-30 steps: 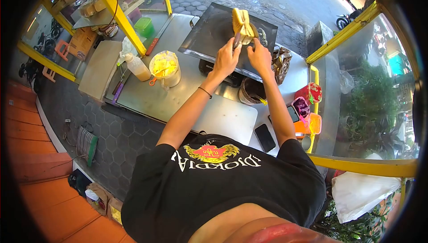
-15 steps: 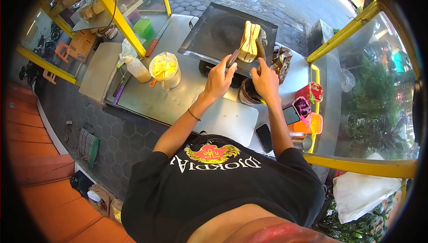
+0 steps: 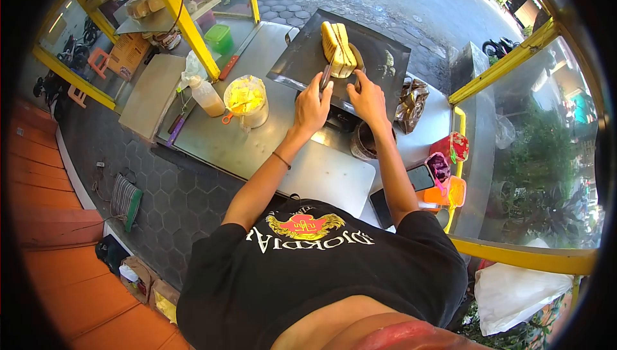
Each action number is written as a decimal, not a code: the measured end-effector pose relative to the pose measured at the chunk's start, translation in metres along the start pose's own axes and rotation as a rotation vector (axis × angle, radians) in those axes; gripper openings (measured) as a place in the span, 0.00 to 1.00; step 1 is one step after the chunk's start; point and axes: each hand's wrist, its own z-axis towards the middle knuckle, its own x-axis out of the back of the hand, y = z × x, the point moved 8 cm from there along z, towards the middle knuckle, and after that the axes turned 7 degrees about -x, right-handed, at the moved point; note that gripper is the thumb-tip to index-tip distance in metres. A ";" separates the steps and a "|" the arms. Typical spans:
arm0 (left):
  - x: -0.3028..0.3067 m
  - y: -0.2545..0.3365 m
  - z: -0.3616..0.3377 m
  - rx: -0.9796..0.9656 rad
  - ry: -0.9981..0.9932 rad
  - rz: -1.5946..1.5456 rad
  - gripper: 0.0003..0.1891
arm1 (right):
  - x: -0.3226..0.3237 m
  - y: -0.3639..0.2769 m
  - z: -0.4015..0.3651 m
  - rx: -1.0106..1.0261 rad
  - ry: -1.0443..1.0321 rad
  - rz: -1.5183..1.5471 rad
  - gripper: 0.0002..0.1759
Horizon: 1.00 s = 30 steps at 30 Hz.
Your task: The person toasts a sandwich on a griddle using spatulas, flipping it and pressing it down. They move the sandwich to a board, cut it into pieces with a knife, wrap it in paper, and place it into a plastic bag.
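A toasted bread stack (image 3: 337, 48) with dark filling lines stands on the black griddle (image 3: 302, 51). My left hand (image 3: 313, 107) is wrapped round the brown handle of a flat tool (image 3: 326, 78), whose blade is mostly hidden against the bread's left side. Opposite it, my right hand (image 3: 371, 98) grips a spatula (image 3: 358, 58) with a dark blade pressed along the right side. The bread is squeezed between both tools. Pale greasy residue (image 3: 387, 61) marks the griddle to the right of the stack.
Left of the griddle stand a tub of yellow spread (image 3: 247, 103) and a squeeze bottle (image 3: 207, 96). A red-handled knife (image 3: 229, 67) lies behind them. On the right are a brown wrapper (image 3: 411, 103), a dark pot (image 3: 365, 141), topping tubs (image 3: 439, 167) and two phones (image 3: 421, 178).
The bread has moved left and farther away across the griddle, with both tools and hands alongside it. The residue on the right shows more fully. The whole view has shifted slightly.
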 end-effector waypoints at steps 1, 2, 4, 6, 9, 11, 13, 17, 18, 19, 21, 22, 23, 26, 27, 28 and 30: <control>-0.006 0.000 0.007 -0.001 -0.010 -0.007 0.24 | 0.000 0.004 0.005 0.000 0.001 -0.001 0.27; -0.013 0.000 0.014 -0.011 -0.024 -0.030 0.24 | 0.002 0.010 0.011 -0.002 0.033 -0.010 0.27; -0.026 0.001 0.024 -0.031 -0.041 -0.062 0.24 | 0.008 0.019 0.022 -0.009 0.074 -0.039 0.27; -0.042 0.002 0.031 -0.056 -0.065 -0.083 0.25 | 0.015 0.031 0.027 -0.031 0.091 -0.055 0.27; -0.060 0.003 0.030 -0.067 -0.094 -0.113 0.25 | 0.029 0.042 0.024 -0.050 0.136 -0.074 0.27; -0.063 0.009 0.025 -0.073 -0.100 -0.097 0.25 | 0.035 0.050 0.016 -0.085 0.134 -0.112 0.27; -0.062 0.021 0.016 -0.061 -0.118 -0.065 0.25 | 0.042 0.049 0.000 -0.078 0.137 -0.120 0.27; -0.047 0.033 -0.008 0.040 -0.168 -0.106 0.24 | 0.047 0.041 -0.039 -0.057 0.175 -0.120 0.26; -0.041 0.034 -0.012 0.026 -0.155 -0.100 0.24 | 0.048 0.035 -0.048 -0.072 0.154 -0.095 0.26; -0.036 0.033 -0.015 0.023 -0.163 -0.096 0.24 | 0.048 0.032 -0.054 -0.087 0.134 -0.068 0.26; -0.025 0.027 -0.019 0.065 -0.138 -0.106 0.23 | 0.047 0.033 -0.060 -0.081 0.145 -0.048 0.26; -0.018 0.028 -0.016 0.032 -0.106 -0.095 0.22 | 0.048 0.033 -0.062 -0.065 0.142 -0.015 0.26; -0.014 0.026 -0.016 0.030 -0.115 -0.093 0.22 | 0.049 0.035 -0.065 -0.050 0.138 0.017 0.26; 0.005 0.021 -0.010 0.121 -0.069 -0.168 0.20 | 0.042 0.083 -0.055 -0.062 0.180 0.299 0.25; 0.011 0.022 -0.007 0.130 -0.071 -0.199 0.19 | 0.045 0.093 -0.056 -0.159 0.150 0.491 0.21; 0.016 0.018 -0.004 0.135 -0.057 -0.199 0.19 | 0.046 0.106 -0.055 -0.219 0.105 0.621 0.19; 0.027 0.012 0.003 0.159 -0.039 -0.199 0.19 | 0.053 0.126 -0.055 -0.306 0.040 0.791 0.14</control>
